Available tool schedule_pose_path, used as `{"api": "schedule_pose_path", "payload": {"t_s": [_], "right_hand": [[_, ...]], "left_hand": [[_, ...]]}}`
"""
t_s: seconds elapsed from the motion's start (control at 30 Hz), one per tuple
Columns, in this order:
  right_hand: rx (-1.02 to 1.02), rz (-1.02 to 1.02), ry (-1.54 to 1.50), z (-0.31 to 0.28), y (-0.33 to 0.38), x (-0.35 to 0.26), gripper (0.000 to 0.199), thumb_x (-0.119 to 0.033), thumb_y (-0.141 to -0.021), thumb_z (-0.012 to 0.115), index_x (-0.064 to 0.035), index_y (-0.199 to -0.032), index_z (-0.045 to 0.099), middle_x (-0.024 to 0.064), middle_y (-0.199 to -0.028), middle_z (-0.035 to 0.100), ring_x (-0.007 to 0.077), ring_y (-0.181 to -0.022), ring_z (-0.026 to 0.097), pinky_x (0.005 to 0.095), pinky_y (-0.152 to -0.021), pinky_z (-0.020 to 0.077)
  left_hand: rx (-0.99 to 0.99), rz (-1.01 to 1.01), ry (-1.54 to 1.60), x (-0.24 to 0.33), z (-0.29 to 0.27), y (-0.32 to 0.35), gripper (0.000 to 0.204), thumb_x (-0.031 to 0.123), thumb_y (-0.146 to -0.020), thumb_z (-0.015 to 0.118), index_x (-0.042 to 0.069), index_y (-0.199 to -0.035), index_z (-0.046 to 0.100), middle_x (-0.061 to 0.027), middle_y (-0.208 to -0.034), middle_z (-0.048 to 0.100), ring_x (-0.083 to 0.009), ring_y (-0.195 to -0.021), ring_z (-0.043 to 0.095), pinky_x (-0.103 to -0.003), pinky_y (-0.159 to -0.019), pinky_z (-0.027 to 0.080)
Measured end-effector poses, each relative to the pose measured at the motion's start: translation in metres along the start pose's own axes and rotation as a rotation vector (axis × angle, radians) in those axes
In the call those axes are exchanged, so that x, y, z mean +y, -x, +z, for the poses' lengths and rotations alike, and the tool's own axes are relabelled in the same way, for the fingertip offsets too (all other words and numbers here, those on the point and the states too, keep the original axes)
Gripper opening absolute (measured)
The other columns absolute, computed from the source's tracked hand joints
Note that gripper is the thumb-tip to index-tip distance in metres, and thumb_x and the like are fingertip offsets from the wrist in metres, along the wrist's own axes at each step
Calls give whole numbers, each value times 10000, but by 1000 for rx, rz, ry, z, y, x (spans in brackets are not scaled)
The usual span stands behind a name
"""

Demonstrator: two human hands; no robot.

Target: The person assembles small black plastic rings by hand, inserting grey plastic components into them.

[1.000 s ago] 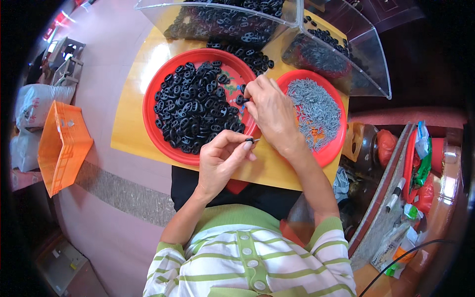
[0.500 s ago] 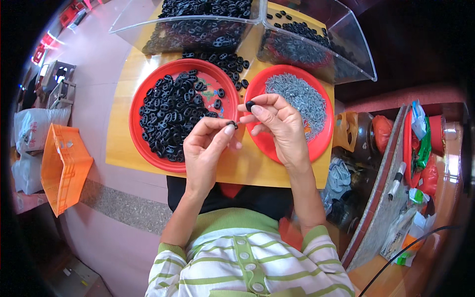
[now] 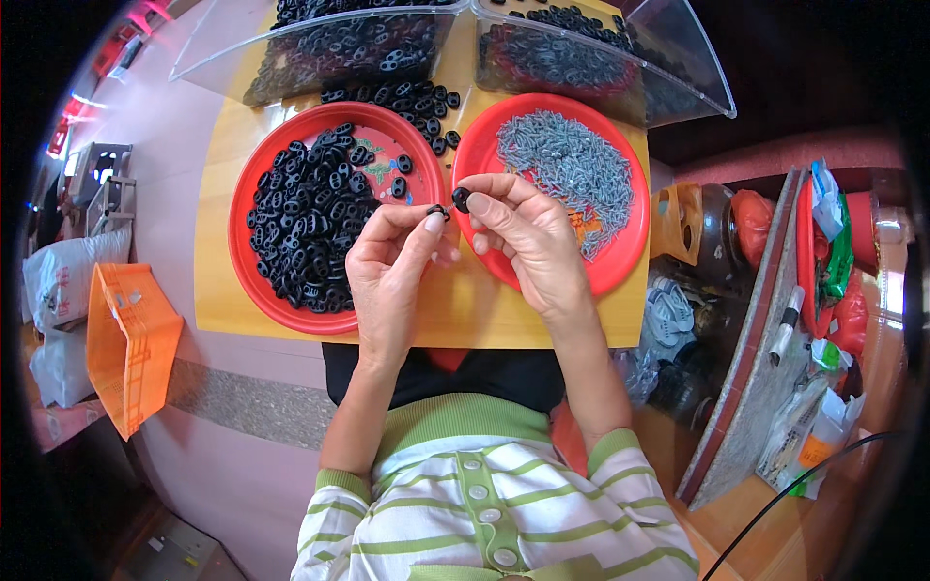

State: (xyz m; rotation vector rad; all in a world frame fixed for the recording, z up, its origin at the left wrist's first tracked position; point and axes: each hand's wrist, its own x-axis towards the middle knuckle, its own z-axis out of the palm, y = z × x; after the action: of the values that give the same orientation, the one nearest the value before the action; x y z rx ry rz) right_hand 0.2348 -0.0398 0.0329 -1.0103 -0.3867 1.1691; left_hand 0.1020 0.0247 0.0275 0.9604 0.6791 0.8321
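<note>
R hand (image 3: 528, 237) back from black-piece plate (image 3: 254, 281), now pinching black piece (image 3: 461, 199) by L hand (image 3: 392, 271), fingers meeting

A small home-style assembly workshop: a yellow board (image 3: 232, 290) holds red plates (image 3: 254, 281) heaped with black plastic parts (image 3: 310, 223) and metal screws (image 3: 572, 169), clear bins (image 3: 320, 48) of stock behind, an orange crate (image 3: 126, 339) on the floor.

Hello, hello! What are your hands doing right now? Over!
Left hand pinching a small black piece. Right hand pinching a black ring beside it. Both raised between the two red plates. Nothing in the way.
</note>
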Motion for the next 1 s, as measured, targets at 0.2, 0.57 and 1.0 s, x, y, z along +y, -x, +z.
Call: {"api": "schedule_pose_path", "payload": {"t_s": [0.2,0.57,1.0], "right_hand": [[0,-54,92,1,1,-1,208,-106,-882,634,2,-1060,623,15,-875,643,44,-666,559,169,-600,478],[31,-222,292,9,1,5,180,-91,-876,638,0,-1031,632,31,-904,646,53,-705,568,176,-617,482],[15,-285,305,16,5,4,134,-58,-900,600,17,-1009,616,45,-877,637,67,-697,595,187,-634,504]], "left_hand": [[-15,38,-74,3,0,0,78,49,-887,608,-11,-938,607,-47,-772,646,-70,-662,590,-194,-630,459],[-3,29,-104,4,0,-1,82,63,-888,618,-10,-925,617,-35,-765,641,-59,-661,582,-185,-621,452],[-21,10,-20,2,-1,-2,106,35,-888,610,-35,-967,621,-59,-799,651,-90,-693,614,-202,-657,498]]}}
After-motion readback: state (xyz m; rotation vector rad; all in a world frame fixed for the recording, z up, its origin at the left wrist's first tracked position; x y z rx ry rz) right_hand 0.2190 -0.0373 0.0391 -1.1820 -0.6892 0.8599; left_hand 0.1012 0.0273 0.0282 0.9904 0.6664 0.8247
